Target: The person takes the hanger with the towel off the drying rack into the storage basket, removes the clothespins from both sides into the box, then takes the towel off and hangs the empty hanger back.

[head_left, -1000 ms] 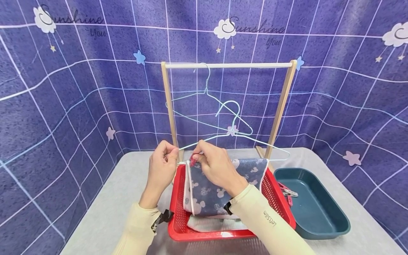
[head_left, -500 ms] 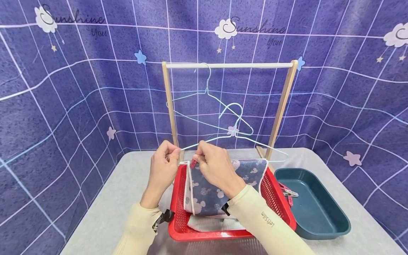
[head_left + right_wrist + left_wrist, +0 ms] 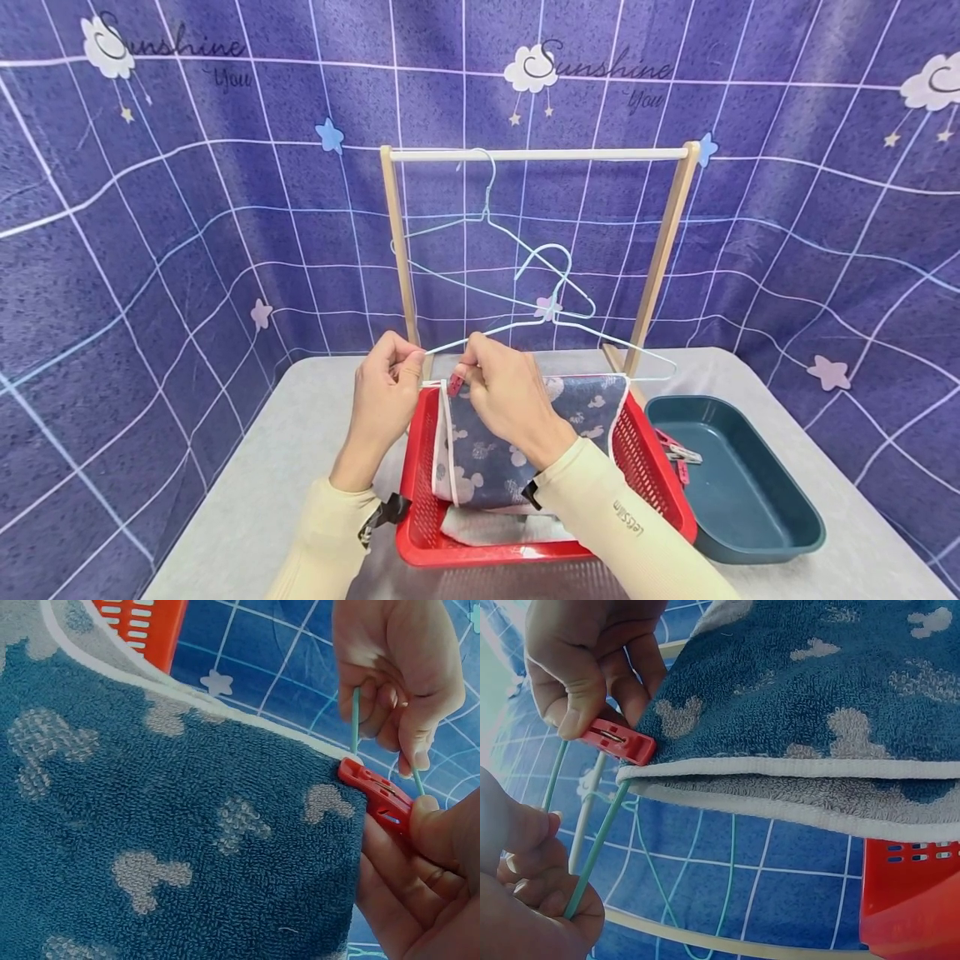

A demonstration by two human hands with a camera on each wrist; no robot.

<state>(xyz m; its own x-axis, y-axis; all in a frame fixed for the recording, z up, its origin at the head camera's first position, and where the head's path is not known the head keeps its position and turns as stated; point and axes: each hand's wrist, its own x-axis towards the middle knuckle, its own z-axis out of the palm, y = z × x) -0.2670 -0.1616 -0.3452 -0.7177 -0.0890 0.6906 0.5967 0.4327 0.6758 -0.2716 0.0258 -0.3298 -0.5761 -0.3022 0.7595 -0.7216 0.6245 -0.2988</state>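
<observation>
A dark blue towel [image 3: 480,467] with pale mouse-head shapes and white edging hangs folded over the lower bar of a pale green wire hanger [image 3: 568,265]. My left hand [image 3: 386,387] grips the hanger's left end, fingers curled round its wires [image 3: 600,835]. With thumb and fingers, my right hand [image 3: 510,396] pinches a red clothespin [image 3: 371,787] by its handle end. The clothespin's nose lies over the towel's top left corner, at the bar, as the left wrist view shows too. In the head view my right hand covers part of the towel.
Beneath the towel stands a red basket [image 3: 408,533] with a pale cloth [image 3: 480,529] in it. To its right, a dark teal tub [image 3: 750,467] holds several clothespins [image 3: 681,454]. Behind, a wooden rack [image 3: 663,250] carries a second wire hanger [image 3: 487,200] on its white rod.
The held hanger's hook has shifted slightly right and down, and my left hand has moved a touch right. My right hand stays at the towel's corner with the clothespin.
</observation>
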